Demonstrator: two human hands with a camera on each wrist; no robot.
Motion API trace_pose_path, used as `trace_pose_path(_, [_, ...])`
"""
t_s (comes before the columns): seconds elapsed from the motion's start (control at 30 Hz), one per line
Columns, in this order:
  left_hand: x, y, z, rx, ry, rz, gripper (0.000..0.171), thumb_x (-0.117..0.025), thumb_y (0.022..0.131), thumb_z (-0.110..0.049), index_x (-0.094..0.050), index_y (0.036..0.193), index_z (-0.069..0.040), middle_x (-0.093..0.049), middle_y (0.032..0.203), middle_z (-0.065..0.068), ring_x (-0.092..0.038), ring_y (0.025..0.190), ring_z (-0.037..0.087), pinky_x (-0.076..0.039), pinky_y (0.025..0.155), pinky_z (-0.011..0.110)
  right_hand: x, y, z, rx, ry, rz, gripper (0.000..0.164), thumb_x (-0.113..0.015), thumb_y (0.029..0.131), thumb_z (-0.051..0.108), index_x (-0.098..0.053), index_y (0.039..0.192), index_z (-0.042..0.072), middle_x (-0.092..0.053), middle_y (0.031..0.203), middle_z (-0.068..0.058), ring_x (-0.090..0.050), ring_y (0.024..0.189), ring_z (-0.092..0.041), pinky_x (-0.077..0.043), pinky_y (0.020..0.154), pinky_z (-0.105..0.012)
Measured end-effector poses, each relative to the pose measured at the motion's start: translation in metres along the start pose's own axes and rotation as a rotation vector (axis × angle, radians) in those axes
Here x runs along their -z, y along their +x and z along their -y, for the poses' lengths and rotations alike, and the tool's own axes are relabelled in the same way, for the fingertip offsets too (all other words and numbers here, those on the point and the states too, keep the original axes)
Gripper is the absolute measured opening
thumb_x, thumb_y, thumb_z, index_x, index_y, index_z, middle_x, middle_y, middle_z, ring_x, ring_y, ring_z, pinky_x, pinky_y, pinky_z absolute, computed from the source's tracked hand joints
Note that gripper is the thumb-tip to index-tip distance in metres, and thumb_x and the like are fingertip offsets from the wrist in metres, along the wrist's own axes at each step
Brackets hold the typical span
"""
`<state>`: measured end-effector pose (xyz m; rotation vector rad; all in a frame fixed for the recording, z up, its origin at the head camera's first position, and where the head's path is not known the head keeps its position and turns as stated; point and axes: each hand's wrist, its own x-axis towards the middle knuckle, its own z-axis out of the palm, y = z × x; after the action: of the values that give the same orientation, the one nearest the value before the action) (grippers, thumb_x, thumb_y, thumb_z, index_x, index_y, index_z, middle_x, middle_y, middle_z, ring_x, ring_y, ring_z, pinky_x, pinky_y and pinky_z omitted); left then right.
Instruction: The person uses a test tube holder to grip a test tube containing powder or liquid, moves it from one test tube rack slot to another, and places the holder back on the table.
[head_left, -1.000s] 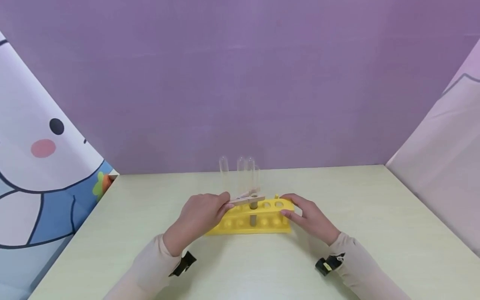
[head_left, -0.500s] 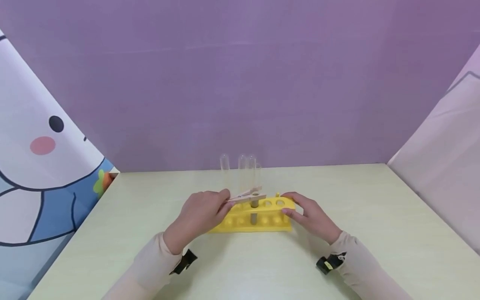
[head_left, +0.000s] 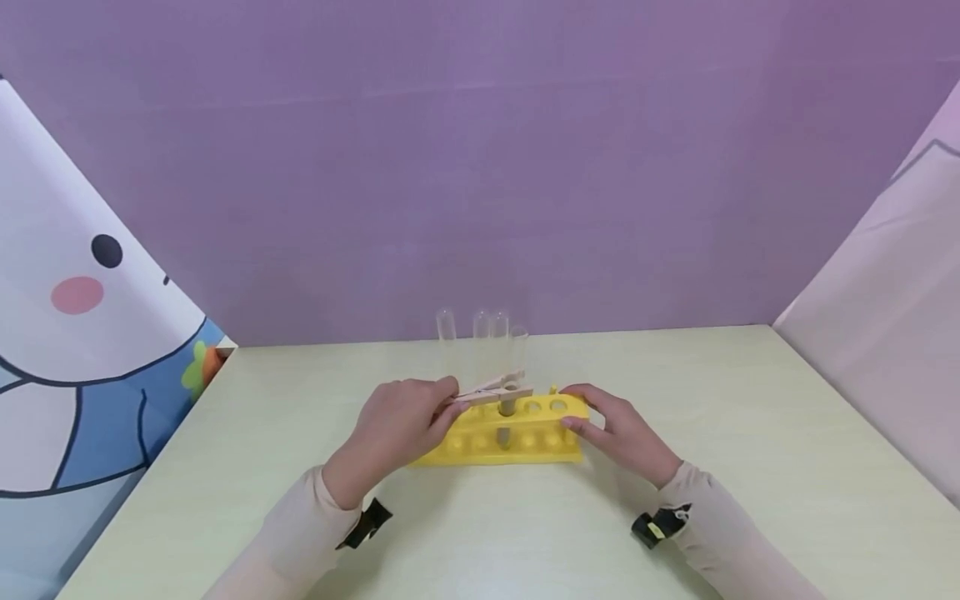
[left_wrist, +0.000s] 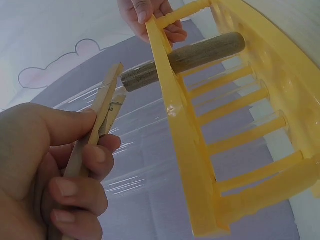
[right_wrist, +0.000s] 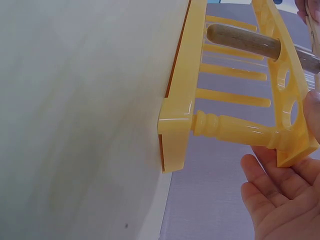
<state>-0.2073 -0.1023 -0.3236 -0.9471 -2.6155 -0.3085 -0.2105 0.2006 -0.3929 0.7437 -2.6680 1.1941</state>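
Note:
A yellow test tube rack (head_left: 480,457) stands on the table. My left hand (head_left: 401,421) grips a wooden test tube clamp (left_wrist: 105,102), thumb on one side and fingers curled round the other. The clamp's arms are spread beside the mouth of a test tube (left_wrist: 207,54) filled with grey-brown material, which stands in a rack hole. At the rack's right end, my right hand (head_left: 626,433) pinches the top plate, thumb in front and fingers behind, as the right wrist view also shows. The left hand hides the rack's left end in the head view.
Several clear test tubes (head_left: 446,329) rise behind the rack's top plate, rounded ends up. Holes to the right of the filled tube hold nothing. A purple backdrop (head_left: 480,183) closes off the table's (head_left: 750,433) far edge, and printed cloths hang at both sides.
The clamp's far arm tip stands slightly higher beside the tube mouth. Both hands keep their grips, and the rack stays in place.

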Motion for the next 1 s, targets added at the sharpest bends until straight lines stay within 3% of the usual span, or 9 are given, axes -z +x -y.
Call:
trace_pose_path(0.43, [0.006, 0.002, 0.002, 0.007, -0.019, -0.019, 0.020, -0.065, 0.089, -0.027, -0.055, 0.075, -0.018, -0.030, 0.050, -0.012, -0.024, 0.043, 0.003, -0.020, 0.043, 0.019, -0.005, 0.004, -0.001, 0.021, 0.012, 0.002, 0.035, -0.064, 0.090, 0.019, -0.056, 0.123, 0.007, -0.061, 0.119, -0.004, -0.058, 0.109, -0.021, -0.045, 0.093, -0.042])
trace_pose_path(1.0, [0.025, 0.010, 0.005, 0.060, -0.042, -0.009, 0.016, -0.064, 0.090, -0.030, -0.062, 0.084, -0.016, -0.034, 0.050, -0.011, -0.023, 0.043, 0.005, -0.020, 0.043, 0.021, -0.007, 0.008, -0.005, 0.016, -0.012, 0.005, 0.035, -0.064, 0.090, 0.018, -0.056, 0.122, 0.007, -0.061, 0.120, -0.005, -0.057, 0.109, -0.023, -0.045, 0.092, -0.044])
